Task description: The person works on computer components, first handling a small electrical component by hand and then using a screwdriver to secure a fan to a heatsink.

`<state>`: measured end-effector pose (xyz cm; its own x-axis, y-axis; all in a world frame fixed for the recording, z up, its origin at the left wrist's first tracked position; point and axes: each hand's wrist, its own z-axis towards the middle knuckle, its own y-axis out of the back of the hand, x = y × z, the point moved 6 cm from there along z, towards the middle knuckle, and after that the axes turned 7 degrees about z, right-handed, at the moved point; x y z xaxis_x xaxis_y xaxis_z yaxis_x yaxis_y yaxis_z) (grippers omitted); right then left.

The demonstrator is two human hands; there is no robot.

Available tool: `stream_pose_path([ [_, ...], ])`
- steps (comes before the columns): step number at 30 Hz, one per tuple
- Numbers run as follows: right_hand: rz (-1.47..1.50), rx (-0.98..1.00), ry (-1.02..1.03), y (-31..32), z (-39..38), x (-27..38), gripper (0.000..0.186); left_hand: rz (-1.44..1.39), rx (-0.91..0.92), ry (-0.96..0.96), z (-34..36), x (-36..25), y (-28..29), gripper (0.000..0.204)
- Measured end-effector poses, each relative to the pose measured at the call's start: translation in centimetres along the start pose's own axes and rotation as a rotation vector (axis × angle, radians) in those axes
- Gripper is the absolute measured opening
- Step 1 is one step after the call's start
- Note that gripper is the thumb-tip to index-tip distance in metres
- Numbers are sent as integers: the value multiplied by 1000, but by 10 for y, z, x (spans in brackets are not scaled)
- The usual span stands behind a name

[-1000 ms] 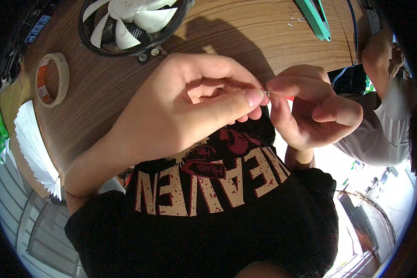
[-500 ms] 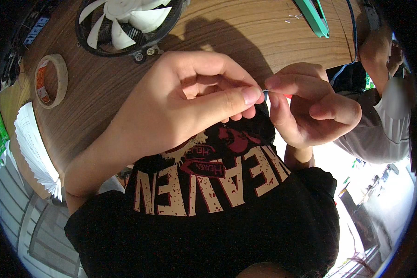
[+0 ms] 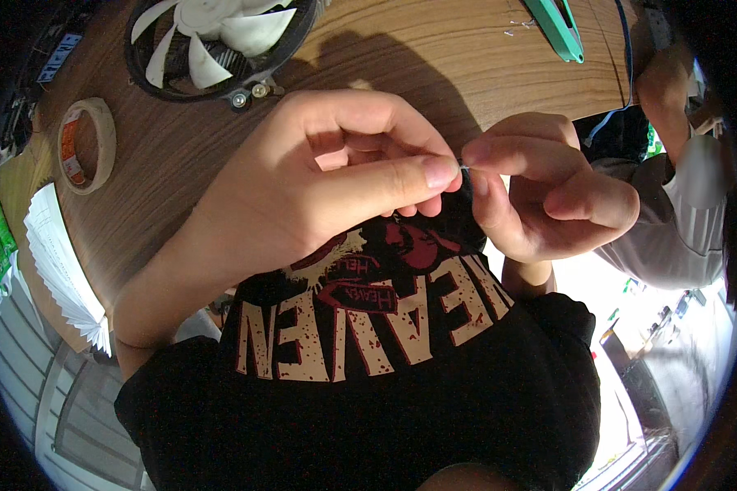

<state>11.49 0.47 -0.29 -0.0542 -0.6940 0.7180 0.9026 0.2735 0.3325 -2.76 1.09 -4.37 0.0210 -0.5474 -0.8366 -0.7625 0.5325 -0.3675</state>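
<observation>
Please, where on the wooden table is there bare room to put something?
One patch of wooden table lies between the white-bladed fan and the teal tool, partly shadowed. Another lies between the masking-tape roll and the left hand. Crowded: the left edge with fanned papers, and beside the tool, where tiny pale bits lie.

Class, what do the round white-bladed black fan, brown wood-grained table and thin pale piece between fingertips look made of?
Black fan: probably satin plastic; white blades look moulded. Brown table: satin wood or laminate; grain lines show. Thin pale piece: possibly metal, looking bright; too small to confirm.
</observation>
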Motion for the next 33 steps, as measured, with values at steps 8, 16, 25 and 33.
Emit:
stream_pose_path([
  [8, 41, -8, 14, -4, -3, -1, 47, -18, -2, 47, 0, 1, 2, 13],
  [16, 300, -16, -189, -5, -6, -11, 45, 67, -107, -157, -5, -9, 1, 6],
  [25, 332, 37, -281, 0, -1, -17, 33, 539, -139, -482, -10, -30, -4, 10],
  [33, 309, -26, -346, 2, -3, -15, 17, 519, -151, -431, -8, -25, -3, 9],
])
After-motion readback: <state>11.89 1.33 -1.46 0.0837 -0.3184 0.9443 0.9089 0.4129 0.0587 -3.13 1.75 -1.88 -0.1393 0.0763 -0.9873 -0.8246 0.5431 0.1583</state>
